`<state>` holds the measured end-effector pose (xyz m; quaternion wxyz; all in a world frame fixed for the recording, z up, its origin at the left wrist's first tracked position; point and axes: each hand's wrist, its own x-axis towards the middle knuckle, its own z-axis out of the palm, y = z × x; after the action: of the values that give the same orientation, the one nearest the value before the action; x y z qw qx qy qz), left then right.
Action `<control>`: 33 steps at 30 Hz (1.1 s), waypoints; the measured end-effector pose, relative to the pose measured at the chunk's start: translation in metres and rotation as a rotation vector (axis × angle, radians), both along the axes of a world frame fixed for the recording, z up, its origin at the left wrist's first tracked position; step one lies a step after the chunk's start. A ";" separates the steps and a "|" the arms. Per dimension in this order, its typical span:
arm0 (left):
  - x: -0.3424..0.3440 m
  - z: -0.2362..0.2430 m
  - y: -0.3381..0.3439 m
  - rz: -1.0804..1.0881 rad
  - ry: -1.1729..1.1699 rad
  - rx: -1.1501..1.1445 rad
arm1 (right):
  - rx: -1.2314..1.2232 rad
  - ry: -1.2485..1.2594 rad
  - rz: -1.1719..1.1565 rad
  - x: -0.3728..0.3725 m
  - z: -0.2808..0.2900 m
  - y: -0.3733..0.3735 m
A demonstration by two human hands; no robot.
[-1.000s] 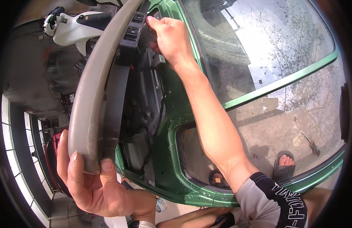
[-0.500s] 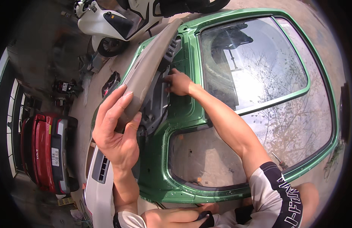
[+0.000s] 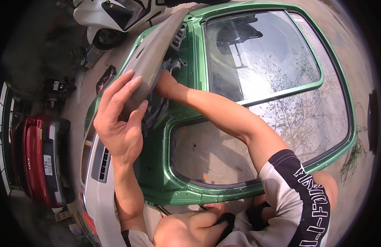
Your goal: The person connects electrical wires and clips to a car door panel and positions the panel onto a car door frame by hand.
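Note:
A grey-beige interior trim panel (image 3: 148,61) stands tilted along the left side of a green car door frame (image 3: 197,57), its back turned toward the frame. My left hand (image 3: 121,117) grips the panel's near end, fingers over the outer face and thumb on the inner side. Behind the panel reaches my right hand (image 3: 167,85), which hides its fingers, so what they touch cannot be seen. Dark grey fittings (image 3: 177,41) show along the panel's inner side. Window glass (image 3: 264,53) is set in the green frame to the right.
Left of my left forearm is a light grey car part with a slotted vent (image 3: 103,164). A white motorbike (image 3: 116,14) stands at the far side, a red car (image 3: 32,160) at the left. Thin cord (image 3: 350,160) lies on the ground at right.
My right hand has gone deeper behind the trim panel, so its fingers are now hidden. My left hand keeps its grip. The whole view has shifted slightly.

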<state>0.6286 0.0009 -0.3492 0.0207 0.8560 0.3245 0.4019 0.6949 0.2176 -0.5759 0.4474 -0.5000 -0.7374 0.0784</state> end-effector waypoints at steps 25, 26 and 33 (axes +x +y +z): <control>0.000 -0.081 -0.025 0.079 -0.093 0.024 | 0.139 -0.279 0.013 0.069 0.007 0.058; 0.000 -0.078 -0.022 0.068 -0.107 0.036 | 0.116 -0.352 -0.009 0.073 0.009 0.058; 0.002 -0.074 -0.016 0.057 -0.068 0.022 | -0.158 -0.809 0.289 0.053 -0.011 0.028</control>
<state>0.6304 -0.0146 -0.4230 0.0110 0.8325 0.3433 0.4347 0.7478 0.2456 -0.5866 0.0671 -0.4149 -0.9074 -0.0058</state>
